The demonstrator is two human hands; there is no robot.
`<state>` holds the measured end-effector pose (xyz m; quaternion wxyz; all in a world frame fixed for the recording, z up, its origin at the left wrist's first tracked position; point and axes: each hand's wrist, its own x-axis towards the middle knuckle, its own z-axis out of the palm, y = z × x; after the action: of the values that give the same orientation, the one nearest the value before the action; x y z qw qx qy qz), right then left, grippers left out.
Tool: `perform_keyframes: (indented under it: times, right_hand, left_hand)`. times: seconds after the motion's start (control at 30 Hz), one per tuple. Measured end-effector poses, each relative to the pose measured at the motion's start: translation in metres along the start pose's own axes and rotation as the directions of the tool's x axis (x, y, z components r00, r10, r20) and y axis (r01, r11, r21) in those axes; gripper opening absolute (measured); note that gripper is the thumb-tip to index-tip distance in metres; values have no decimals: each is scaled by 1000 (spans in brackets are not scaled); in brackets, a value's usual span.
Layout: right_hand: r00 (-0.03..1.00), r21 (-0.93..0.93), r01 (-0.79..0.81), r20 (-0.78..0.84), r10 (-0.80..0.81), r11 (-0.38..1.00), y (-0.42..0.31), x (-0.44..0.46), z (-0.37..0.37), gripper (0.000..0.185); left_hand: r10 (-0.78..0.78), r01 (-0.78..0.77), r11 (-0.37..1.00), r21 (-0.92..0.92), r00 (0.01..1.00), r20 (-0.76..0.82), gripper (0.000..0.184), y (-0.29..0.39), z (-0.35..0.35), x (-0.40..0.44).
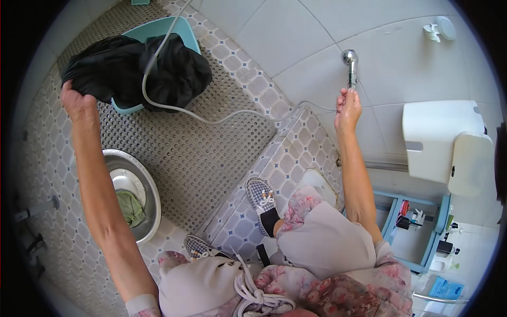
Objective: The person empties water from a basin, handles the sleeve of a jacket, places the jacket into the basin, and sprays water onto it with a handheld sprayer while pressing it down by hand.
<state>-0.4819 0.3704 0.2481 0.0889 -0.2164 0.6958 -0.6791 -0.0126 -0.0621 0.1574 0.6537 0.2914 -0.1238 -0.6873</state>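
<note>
Dark cloth (113,66) is heaped over a light teal basin (185,34) on the perforated mat. At the heap's left end, my left hand (79,101) is closed on the cloth. My right hand (348,111) grips the handle of a chrome shower head (350,61) out to the right, near the tiled wall. From it a pale hose (237,112) runs along the step and loops over the dark cloth. No water can be made out at the shower head. Below my left hand stands a metal basin (154,195) with a green cloth (130,207) in it.
A grey perforated mat (185,153) covers the lower floor. A tiled step (285,153) separates it from my feet. To the right are a white wall dispenser (438,140), a blue shelf rack (388,216) and a wall holder (445,28).
</note>
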Motion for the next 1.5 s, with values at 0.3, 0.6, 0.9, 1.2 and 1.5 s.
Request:
perform_keyframes:
  times: [0.3,0.6,0.9,1.2,1.5]
  right_hand:
    - [997,274,73,3,-76,959,-11,15,31,25]
    - [992,415,-123,52,111,902,14,13,11,34]
    - [979,79,-150,-128,159,986,41,-4,-21,26]
    - [963,274,-268,75,257,924,31,-19,18,25]
    - [735,229,-424,652,186,876,-40,-77,101,41]
  left_hand:
    - [-195,-822,-192,536,567,800,65,-85,-16,-41]
    - [8,-711,-249,658,678,735,79,-76,-25,-98]
    - [160,-410,-46,911,897,412,46,-27,-161,-134]
    - [187,-195,-341,920,945,270,45,9,-277,-177]
    - [-131,-153,-333,930,985,114,37,-13,-269,-207]
